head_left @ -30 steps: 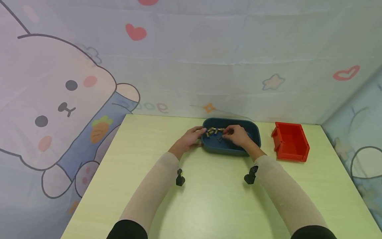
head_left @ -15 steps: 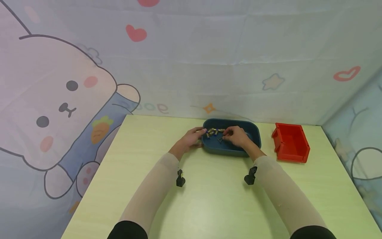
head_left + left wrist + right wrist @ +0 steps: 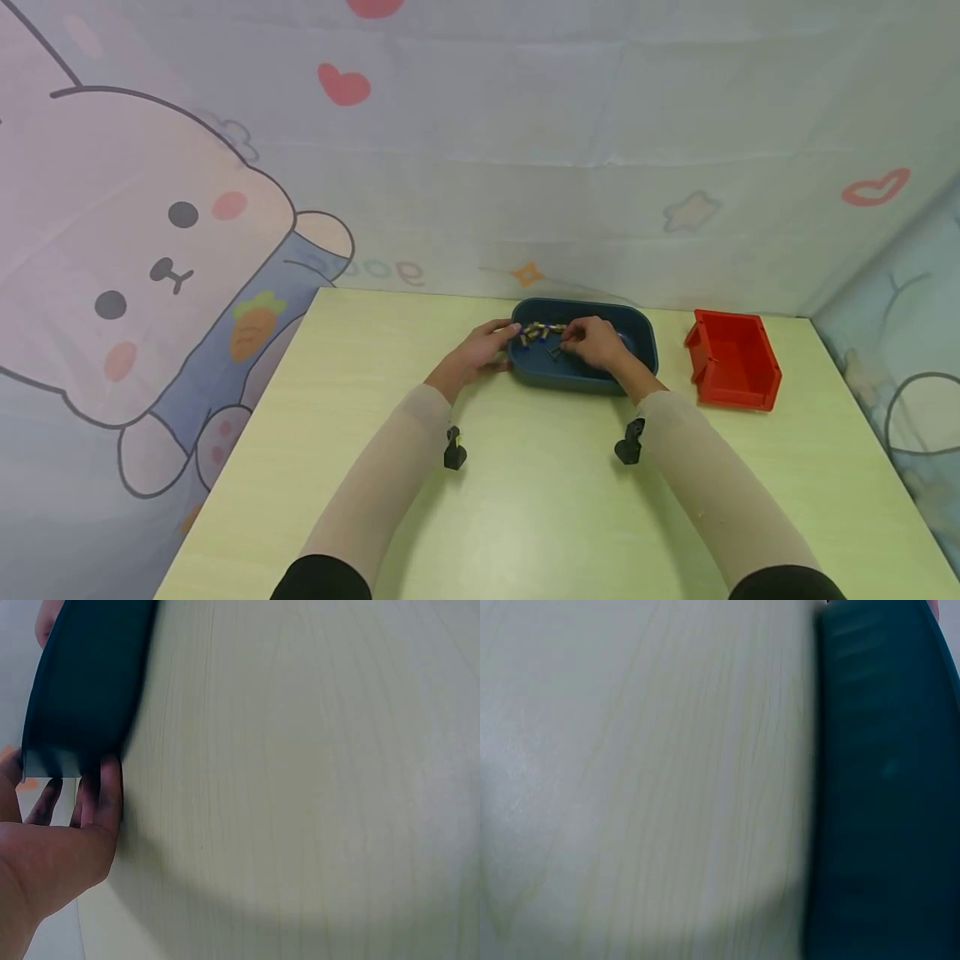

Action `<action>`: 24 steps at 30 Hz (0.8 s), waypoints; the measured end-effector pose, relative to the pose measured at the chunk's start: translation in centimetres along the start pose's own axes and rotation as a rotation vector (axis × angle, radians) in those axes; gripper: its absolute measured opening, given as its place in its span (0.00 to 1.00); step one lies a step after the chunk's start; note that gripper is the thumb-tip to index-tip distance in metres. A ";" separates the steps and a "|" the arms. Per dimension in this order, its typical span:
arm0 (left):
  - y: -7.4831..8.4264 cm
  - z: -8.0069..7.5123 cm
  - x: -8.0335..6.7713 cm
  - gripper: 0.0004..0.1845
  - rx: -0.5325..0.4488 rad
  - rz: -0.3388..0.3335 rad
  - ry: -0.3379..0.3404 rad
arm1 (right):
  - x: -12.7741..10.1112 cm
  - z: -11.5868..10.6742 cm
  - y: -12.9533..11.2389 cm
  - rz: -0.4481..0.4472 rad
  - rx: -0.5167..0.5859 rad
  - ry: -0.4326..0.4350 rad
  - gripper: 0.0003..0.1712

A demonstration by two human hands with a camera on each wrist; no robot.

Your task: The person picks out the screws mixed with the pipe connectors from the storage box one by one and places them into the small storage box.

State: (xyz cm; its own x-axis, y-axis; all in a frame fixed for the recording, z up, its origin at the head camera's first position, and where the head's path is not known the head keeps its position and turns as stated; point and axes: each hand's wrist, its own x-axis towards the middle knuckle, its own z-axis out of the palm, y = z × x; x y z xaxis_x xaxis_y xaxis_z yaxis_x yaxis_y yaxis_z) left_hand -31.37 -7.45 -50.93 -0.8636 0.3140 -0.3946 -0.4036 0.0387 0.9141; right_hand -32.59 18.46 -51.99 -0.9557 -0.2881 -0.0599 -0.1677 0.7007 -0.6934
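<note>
A dark blue plastic tray (image 3: 577, 383) stands near the table's back edge. My left hand (image 3: 480, 348) grips its left end; in the left wrist view the hand's fingers (image 3: 109, 796) lie against the tray's outer end wall, the thumb up at the rim. Inside the tray my right hand (image 3: 595, 342) reaches down with bent fingers. Small dark screw-like pieces (image 3: 554, 352) lie at its fingertips, and whether it pinches one is too small to tell. Several small brass-coloured pieces (image 3: 534, 332) with blue bits are heaped on the left of the tray floor. The right wrist view misses the right hand's fingers.
A red open-front bin (image 3: 738, 354) stands right of the tray, a short gap between them. Something tiny lies on its inner left side. The pale wooden table (image 3: 540, 500) meets a printed cloth (image 3: 600, 183) at the back.
The right fingertips shift slightly among the small dark pieces, which have moved a little. The left hand keeps its grip on the tray. The head view has tilted very slightly.
</note>
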 end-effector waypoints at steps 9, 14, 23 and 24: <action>0.0 0.0 0.1 0.33 0.004 -0.007 0.013 | -0.1 0.1 -0.2 -0.019 -0.025 -0.002 0.04; -0.3 0.0 0.5 0.33 0.002 -0.004 0.013 | -0.1 0.1 -0.1 -0.028 -0.037 -0.015 0.04; 0.0 0.1 0.1 0.34 0.011 -0.002 0.012 | 0.0 0.1 0.2 -0.072 -0.038 -0.023 0.04; 0.0 0.1 0.0 0.34 0.011 -0.005 0.013 | 0.0 0.1 0.2 -0.074 -0.038 -0.022 0.04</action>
State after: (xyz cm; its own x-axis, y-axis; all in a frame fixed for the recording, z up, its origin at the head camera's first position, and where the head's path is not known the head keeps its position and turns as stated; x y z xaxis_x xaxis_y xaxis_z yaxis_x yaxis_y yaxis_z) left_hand -31.39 -7.37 -50.93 -0.8654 0.3016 -0.4002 -0.4047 0.0504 0.9131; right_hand -32.57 18.55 -52.18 -0.9349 -0.3541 -0.0258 -0.2471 0.7012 -0.6688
